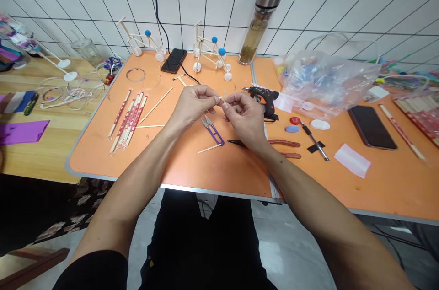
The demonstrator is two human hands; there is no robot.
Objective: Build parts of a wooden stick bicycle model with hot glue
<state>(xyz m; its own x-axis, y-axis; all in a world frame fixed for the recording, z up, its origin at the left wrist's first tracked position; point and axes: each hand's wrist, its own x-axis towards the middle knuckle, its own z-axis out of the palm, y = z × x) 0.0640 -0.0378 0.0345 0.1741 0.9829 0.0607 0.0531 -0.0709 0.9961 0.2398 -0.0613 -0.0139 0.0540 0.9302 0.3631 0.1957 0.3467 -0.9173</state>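
Note:
Above the middle of the orange table, my left hand (pixel 197 103) and my right hand (pixel 246 116) meet, fingertips almost touching. Both are closed in a pinch on short pale pieces of wooden stick (pixel 224 94); the fingers hide most of them. Just below lie purple-handled thread snips (pixel 214 133) and a cut stick (pixel 209 148). Pliers with red handles (pixel 284 142) lie partly under my right wrist. Behind my right hand rests a black glue gun (pixel 268 100). Loose sticks (pixel 156 106) and a small joined stick piece (pixel 180 80) are near my left hand.
Stick-built models with blue caps (pixel 214 40) and white wheels stand along the tiled wall. Nearby are a phone (pixel 174 61), a tea flask (pixel 259 29), wrapped chopsticks (pixel 132 118), a plastic bag (pixel 325 82), a pen (pixel 313 140) and another phone (pixel 372 127). A cable crosses the back.

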